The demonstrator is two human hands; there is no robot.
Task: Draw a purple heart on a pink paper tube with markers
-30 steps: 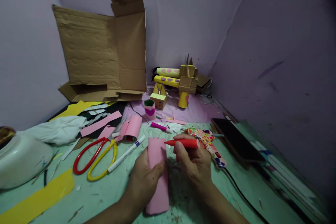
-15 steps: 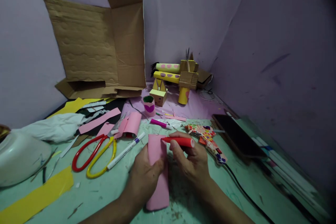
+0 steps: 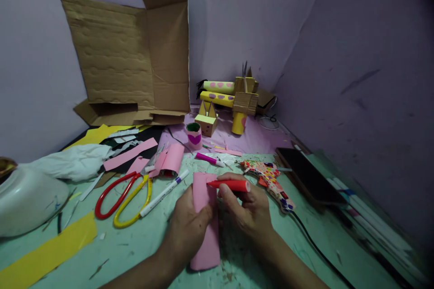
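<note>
My left hand (image 3: 190,221) is closed around a long pink paper-covered tube (image 3: 207,246), its thumb lying across the front. The tube stretches away from me over the green table. A red marker (image 3: 233,185) is pinched in my right hand (image 3: 251,207), its tip touching or very near the tube's upper part. Any mark under the tip is too small to make out. Left of the tube lie a white marker (image 3: 164,193) and scissors (image 3: 134,201) with one red and one yellow handle. Beyond it rests a magenta marker (image 3: 208,159).
A flowered glue gun (image 3: 267,180) with a black cord lies right, beside a dark phone (image 3: 310,176). Pink paper pieces (image 3: 172,160), a heart-marked cup (image 3: 194,136), a small cardboard box with ears (image 3: 206,124) and spotted yellow tubes (image 3: 217,98) sit behind. Folded cardboard (image 3: 115,54) leans on the wall.
The marker tip has shifted slightly left and down across the tube. Both grips stay the same. The whole view has moved a little.
</note>
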